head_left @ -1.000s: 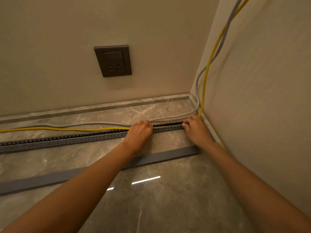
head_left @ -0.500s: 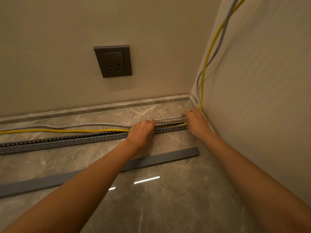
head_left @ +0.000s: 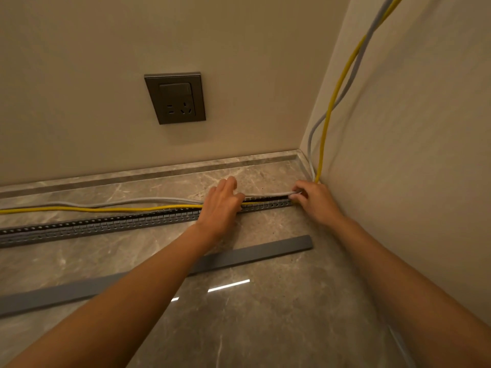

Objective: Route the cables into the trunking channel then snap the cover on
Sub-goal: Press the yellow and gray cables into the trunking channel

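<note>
I see a marble floor [head_left: 265, 328] meeting two beige walls at a corner on the far right. A slotted grey trunking channel [head_left: 106, 225] lies on the floor, running from the left edge toward that corner, its top uncovered. Its flat grey cover [head_left: 252, 252] lies loose on the floor nearer to me, roughly parallel to the channel and apart from it.

A yellow cable [head_left: 106, 209] and a grey cable [head_left: 132, 201] lie along the far side of the channel on the left; both climb the right wall from the corner. Between my hands, yellow shows low against the channel's far edge — whether it sits fully inside I cannot tell — while the grey cable stretches just above the channel.

My left hand [head_left: 220, 205] rests over the channel near its middle, fingers loosely spread and reaching past it; whether it grips a cable underneath I cannot tell. My right hand [head_left: 313, 199] is at the channel's right end by the corner, fingers pinched around the grey cable.

A dark wall socket [head_left: 175, 98] with a switch sits on the far wall above.
</note>
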